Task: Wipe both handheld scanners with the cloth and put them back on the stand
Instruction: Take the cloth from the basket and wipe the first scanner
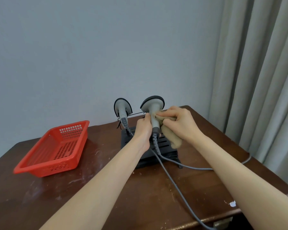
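My left hand (142,130) grips the right scanner (154,113) above the stand (163,143); my right hand (179,123) presses the cloth (170,136) against it. The other scanner (122,110) rests at far left.

No text, label, brand, number or sign can be read anywhere in this view. The left scanner (122,110) at about 12 o'clock carries a small dark panel on its handle, but it is too small and blurred to make out any writing.
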